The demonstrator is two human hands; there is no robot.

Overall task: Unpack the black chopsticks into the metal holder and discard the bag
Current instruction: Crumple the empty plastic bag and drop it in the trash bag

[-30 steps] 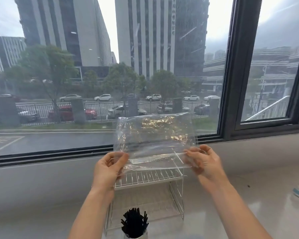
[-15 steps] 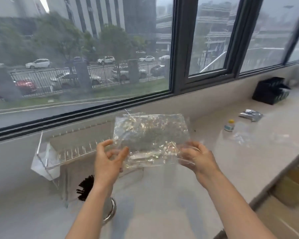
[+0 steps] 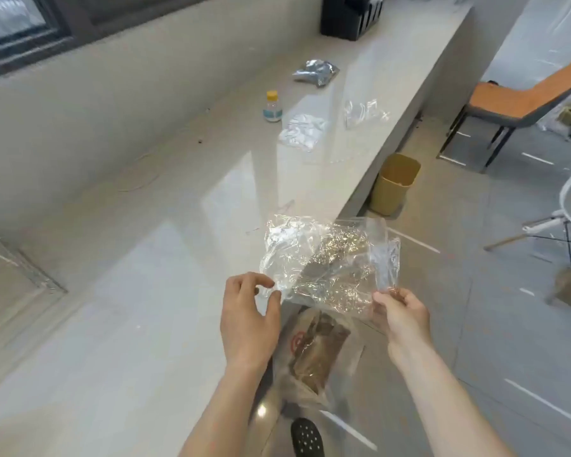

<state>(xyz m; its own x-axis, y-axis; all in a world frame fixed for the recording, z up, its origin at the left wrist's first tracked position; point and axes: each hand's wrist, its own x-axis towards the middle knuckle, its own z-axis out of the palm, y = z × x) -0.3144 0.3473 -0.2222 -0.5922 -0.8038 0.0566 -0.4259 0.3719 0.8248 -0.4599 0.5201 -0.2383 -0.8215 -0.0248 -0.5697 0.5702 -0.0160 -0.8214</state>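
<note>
Yellow bin beside counter

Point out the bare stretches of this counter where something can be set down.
Free: the wide counter stretch left of the left hand, back to the wall. Crowded: farther along, around the yellow-capped bottle, foil pouch and two clear wrappers. The clear bag and right hand overhang the edge.

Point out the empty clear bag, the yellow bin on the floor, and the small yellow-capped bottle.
clear bag point(image 3: 327, 262), head view, crinkled middle of the film
yellow bin point(image 3: 394, 186), head view, its front wall
yellow-capped bottle point(image 3: 272, 108), head view, its labelled body
</note>
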